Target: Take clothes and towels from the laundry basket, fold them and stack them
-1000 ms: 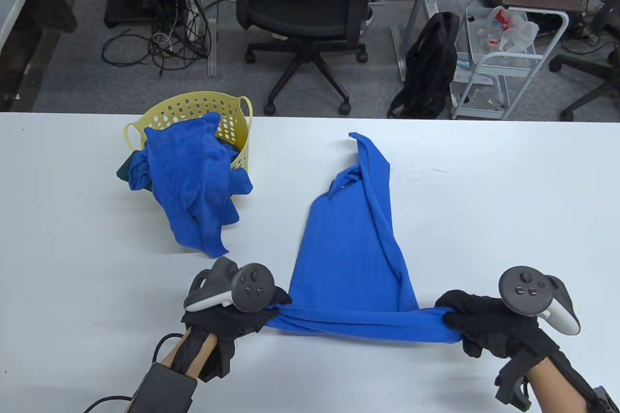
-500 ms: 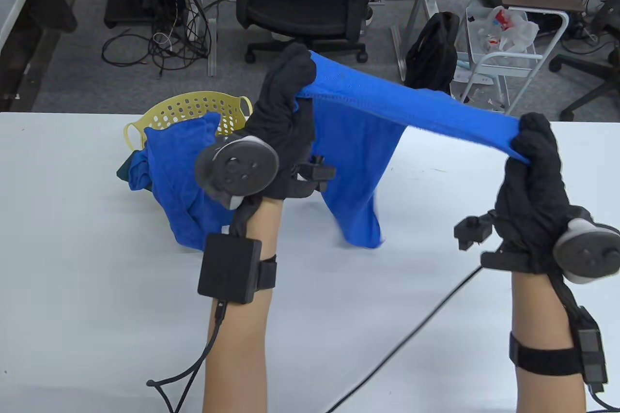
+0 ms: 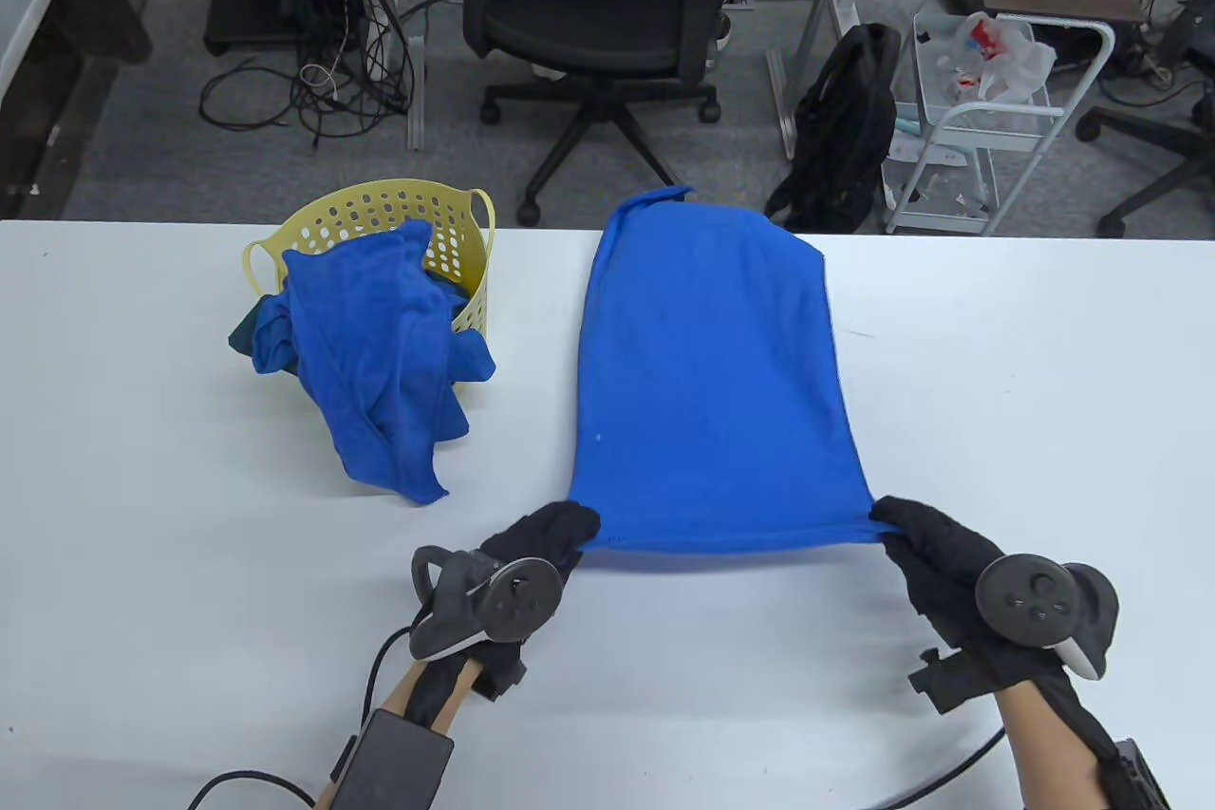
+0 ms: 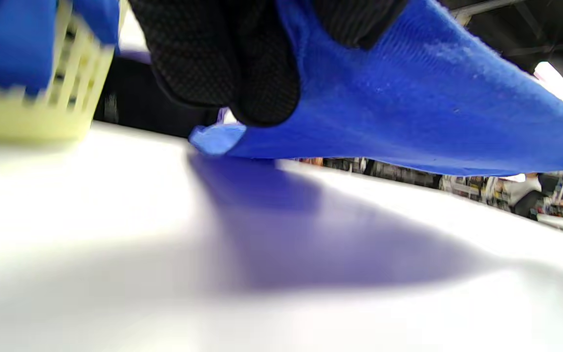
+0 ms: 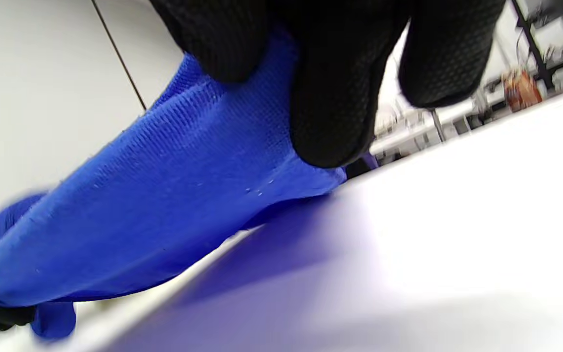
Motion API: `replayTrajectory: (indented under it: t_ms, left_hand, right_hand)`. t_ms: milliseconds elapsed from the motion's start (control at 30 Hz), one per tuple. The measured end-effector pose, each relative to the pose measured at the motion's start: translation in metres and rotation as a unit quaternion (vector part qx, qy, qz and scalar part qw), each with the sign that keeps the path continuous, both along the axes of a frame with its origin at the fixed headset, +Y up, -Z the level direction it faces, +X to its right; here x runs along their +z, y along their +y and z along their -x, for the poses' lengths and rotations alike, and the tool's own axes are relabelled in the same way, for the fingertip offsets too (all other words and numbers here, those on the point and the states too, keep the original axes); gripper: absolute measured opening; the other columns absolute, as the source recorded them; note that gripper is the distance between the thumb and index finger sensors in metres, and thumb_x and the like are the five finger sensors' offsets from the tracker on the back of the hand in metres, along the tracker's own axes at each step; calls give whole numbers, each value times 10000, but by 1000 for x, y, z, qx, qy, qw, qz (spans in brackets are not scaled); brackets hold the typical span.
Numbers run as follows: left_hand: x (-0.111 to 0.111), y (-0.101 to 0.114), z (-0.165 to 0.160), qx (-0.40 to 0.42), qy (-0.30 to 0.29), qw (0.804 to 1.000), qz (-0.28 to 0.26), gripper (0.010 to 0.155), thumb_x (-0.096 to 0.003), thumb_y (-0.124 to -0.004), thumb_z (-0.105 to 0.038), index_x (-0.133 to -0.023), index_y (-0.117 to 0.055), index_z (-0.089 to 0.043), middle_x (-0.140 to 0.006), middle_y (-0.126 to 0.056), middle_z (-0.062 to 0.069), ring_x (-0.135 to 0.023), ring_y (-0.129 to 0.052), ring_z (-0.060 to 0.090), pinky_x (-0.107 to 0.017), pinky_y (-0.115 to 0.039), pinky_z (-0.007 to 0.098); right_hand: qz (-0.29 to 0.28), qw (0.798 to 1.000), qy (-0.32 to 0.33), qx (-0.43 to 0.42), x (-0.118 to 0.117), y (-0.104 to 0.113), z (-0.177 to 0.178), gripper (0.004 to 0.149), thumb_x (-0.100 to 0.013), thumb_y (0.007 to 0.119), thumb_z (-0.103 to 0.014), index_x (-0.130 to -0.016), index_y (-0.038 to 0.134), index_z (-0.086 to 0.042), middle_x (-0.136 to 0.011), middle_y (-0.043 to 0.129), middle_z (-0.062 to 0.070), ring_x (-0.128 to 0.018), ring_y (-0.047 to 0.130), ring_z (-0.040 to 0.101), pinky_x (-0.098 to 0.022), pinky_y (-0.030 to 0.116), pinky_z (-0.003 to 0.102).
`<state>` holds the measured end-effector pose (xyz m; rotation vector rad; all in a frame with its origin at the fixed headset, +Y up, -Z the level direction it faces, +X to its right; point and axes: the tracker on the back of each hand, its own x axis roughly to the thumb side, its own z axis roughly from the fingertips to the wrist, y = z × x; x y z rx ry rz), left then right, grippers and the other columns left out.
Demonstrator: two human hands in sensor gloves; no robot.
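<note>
A blue garment (image 3: 710,383) is stretched out over the white table (image 3: 997,392), its far end at the table's back edge. My left hand (image 3: 560,530) grips its near left corner and my right hand (image 3: 902,525) grips its near right corner. The near edge hangs a little above the table, as the left wrist view (image 4: 408,112) and the right wrist view (image 5: 164,195) show. A yellow laundry basket (image 3: 456,226) stands at the back left with a blue towel (image 3: 375,354) spilling over its front onto the table.
A dark green cloth (image 3: 249,330) peeks out beside the basket. An office chair (image 3: 598,3), a backpack (image 3: 840,126) and a wire cart (image 3: 987,107) stand on the floor beyond the table's far edge.
The hands lifted the blue garment from the table, swung it up in the air, then brought it down spread flat and pulled toward me. The basket and towel have not moved.
</note>
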<state>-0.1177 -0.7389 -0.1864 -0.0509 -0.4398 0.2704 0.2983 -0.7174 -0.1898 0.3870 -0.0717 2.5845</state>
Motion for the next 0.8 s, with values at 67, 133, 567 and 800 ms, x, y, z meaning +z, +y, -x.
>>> replayTrajectory:
  t_ms: [67, 133, 567, 800]
  left_hand:
    - [7, -7, 3, -13, -16, 998, 66, 475, -597, -698, -363, -1067, -655, -303, -1050, -837, -6, -869, -995, 197, -650, -880, 384]
    - [11, -7, 7, 0, -15, 998, 64, 469, -594, -705, -364, -1058, -676, -300, -1006, -873, -5, -793, -1028, 176, -609, -904, 381]
    - [10, 10, 24, 14, -102, 941, 321, 451, -614, -718, -381, -1039, -765, -239, -730, -981, -9, -415, -1019, 80, -385, -917, 340]
    - [-70, 31, 18, 82, 31, 911, 403, 450, -657, -721, -285, -1074, -731, -116, -927, -936, 170, -409, -1109, 46, -286, -965, 192]
  right_hand:
    - [69, 997, 18, 33, 3, -4, 3, 391, -595, 717, -231, -978, 752, -160, -827, 914, 153, -564, 982, 259, -542, 784, 547]
    - [107, 993, 39, 39, 5, -6, 6, 394, -595, 725, -232, -978, 761, -146, -773, 934, 156, -485, 978, 233, -500, 807, 516]
    - [284, 943, 168, -44, 12, 7, 10, 396, -572, 789, -217, -927, 858, -57, -606, 1006, 169, -261, 955, 99, -344, 890, 403]
    - [394, 910, 65, -114, -62, 11, 13, 405, -631, 693, -125, -999, 723, 41, -769, 918, 277, -420, 1031, 60, -410, 951, 364]
